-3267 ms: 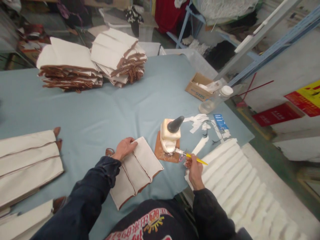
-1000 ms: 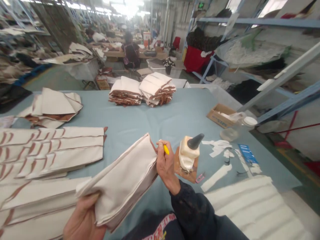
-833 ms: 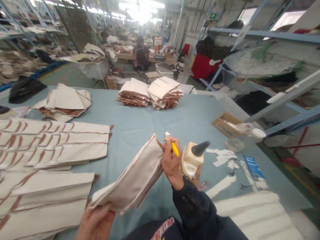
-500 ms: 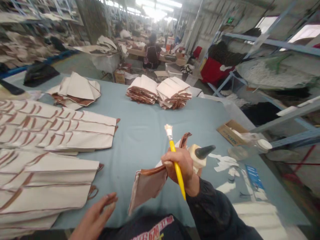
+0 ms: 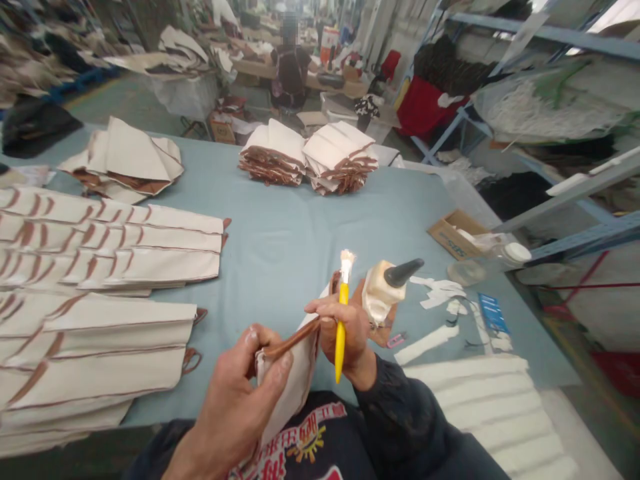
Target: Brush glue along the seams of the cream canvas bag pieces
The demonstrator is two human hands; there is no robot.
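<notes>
My left hand (image 5: 240, 383) pinches one corner of a cream fabric piece (image 5: 295, 377) with brown trim, thumb in front and fingers behind. At the piece's other end, my right hand (image 5: 350, 333) is closed on its trimmed edge. That same hand also holds a yellow-handled brush (image 5: 341, 327), bristles pointing up and coated whitish. The fabric hangs just in front of my body, its lower part near my shirt. Right of my right hand stands a cream bottle (image 5: 383, 293) with a black nozzle, on a brown scrap (image 5: 380, 333).
Overlapping cream pieces (image 5: 115, 347) with brown trim cover the table's left side. Two fabric stacks (image 5: 310, 157) and a loose heap (image 5: 130, 160) lie farther back. Pale strips (image 5: 440, 293), a cardboard box (image 5: 453, 237) and a clear jar (image 5: 470, 270) are at right. A person (image 5: 289, 73) sits beyond.
My left hand has come up from the table's front edge and taken hold of the fabric piece's near corner. The brush has turned more upright, and the view has tilted down.
</notes>
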